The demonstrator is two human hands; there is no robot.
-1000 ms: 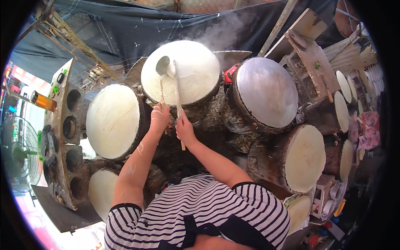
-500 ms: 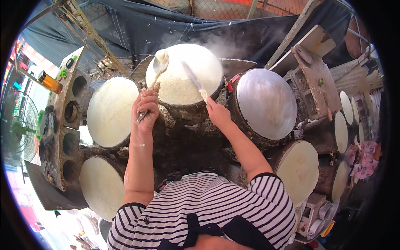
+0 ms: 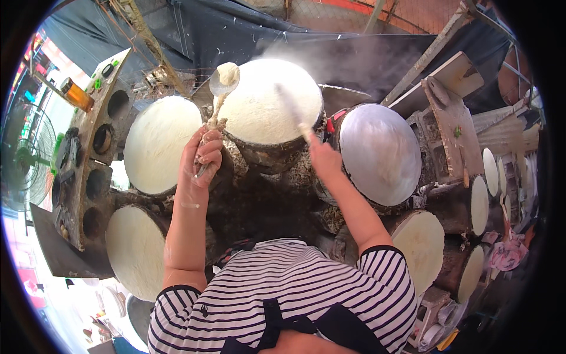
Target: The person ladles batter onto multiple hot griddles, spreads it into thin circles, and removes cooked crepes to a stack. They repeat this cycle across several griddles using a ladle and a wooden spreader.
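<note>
left hand (image 3: 206,152) fisted round ladle (image 3: 217,88), drum's (image 3: 268,156) left edge | right hand (image 3: 324,158) closed on spatula (image 3: 288,103), right edge | risk: ladle tilt may drip batter (image 3: 229,72)

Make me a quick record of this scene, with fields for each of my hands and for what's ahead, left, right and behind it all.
Left hand: gripping a round-bowled metal ladle with a pale mass in it
Right hand: gripping a long, narrow tool, blurred, material unclear
Ahead: large, round, cream-coloured surface on a dark base
Left: round, pale surface; another nearer me
Right: round, grey surface
Background: dark blue sheeting; whitish haze
</note>
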